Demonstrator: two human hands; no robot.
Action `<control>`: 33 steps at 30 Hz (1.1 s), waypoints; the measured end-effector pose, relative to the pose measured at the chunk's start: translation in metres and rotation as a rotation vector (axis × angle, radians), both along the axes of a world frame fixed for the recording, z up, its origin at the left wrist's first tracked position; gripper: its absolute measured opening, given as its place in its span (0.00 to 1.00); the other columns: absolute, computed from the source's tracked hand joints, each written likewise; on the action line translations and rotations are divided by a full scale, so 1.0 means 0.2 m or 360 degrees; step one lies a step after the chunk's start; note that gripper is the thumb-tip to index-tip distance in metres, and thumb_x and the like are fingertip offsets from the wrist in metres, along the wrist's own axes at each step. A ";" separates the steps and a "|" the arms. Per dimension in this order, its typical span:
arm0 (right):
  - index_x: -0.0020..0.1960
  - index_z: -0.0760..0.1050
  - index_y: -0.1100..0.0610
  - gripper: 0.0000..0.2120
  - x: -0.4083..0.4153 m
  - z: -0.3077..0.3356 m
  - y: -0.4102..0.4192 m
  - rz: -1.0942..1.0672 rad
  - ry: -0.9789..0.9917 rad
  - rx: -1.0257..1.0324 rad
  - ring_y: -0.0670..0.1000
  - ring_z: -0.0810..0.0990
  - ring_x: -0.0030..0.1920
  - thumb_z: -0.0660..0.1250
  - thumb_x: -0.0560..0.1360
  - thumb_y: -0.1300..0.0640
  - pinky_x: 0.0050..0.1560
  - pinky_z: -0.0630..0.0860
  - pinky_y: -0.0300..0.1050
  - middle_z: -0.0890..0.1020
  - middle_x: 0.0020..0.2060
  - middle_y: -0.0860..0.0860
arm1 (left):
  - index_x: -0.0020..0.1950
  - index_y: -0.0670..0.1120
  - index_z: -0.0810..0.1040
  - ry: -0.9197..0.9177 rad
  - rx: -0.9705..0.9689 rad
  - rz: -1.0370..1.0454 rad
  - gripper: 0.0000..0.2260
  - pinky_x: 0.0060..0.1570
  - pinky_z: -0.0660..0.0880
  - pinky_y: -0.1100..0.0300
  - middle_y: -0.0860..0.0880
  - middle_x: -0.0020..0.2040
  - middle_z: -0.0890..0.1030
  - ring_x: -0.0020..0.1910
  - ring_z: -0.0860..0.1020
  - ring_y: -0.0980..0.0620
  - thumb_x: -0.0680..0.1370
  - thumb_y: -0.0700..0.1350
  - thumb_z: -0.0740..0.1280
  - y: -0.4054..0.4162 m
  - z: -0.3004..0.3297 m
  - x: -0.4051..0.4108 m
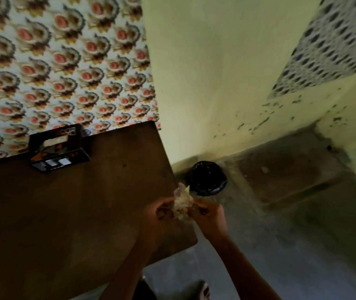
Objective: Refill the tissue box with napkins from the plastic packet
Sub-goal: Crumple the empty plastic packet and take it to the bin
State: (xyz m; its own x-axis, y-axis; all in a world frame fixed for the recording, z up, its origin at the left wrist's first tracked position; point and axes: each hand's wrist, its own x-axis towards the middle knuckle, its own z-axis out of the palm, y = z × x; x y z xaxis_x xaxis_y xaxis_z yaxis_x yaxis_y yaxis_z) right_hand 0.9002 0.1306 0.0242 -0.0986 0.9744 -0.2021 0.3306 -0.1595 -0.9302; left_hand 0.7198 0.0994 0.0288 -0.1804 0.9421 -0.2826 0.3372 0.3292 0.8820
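Crinkly clear packet [181, 203], both grips.

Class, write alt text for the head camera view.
Two hands, left and right, hold a crumpled clear plastic packet above the brown table's right edge. A dark tissue box sits at the table's back, and a black-lined bin stands on the floor.

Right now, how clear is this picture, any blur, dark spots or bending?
Head view: dim and softly blurred; the dark brown wooden table is underexposed, the crumpled clear plastic packet between both hands is smeared, the black patterned tissue box unreadable, wall lines bow from the wide lens.
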 end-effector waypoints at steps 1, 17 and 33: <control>0.45 0.86 0.51 0.03 0.07 -0.01 0.04 -0.0047 0.0029 0.0002 0.48 0.87 0.36 0.78 0.71 0.57 0.36 0.83 0.45 0.88 0.36 0.46 | 0.53 0.45 0.81 -0.0127 -0.0039 0.0044 0.09 0.51 0.80 0.67 0.48 0.48 0.83 0.44 0.83 0.64 0.80 0.32 0.66 0.03 0.00 0.09; 0.55 0.85 0.58 0.15 0.49 -0.29 1.03 -0.0382 0.0032 -0.0280 0.53 0.88 0.40 0.79 0.70 0.57 0.43 0.86 0.55 0.88 0.38 0.49 | 0.60 0.41 0.82 -0.0286 -0.0012 0.0380 0.11 0.51 0.79 0.70 0.47 0.55 0.85 0.53 0.84 0.57 0.78 0.39 0.71 0.99 -0.33 0.57; 0.59 0.83 0.54 0.27 0.61 -1.85 1.96 0.0013 -0.0268 -0.0663 0.53 0.87 0.48 0.74 0.65 0.40 0.49 0.84 0.61 0.88 0.47 0.52 | 0.58 0.47 0.83 -0.0218 -0.0661 0.1069 0.11 0.57 0.81 0.44 0.47 0.52 0.86 0.52 0.84 0.50 0.76 0.45 0.71 1.74 -1.72 0.75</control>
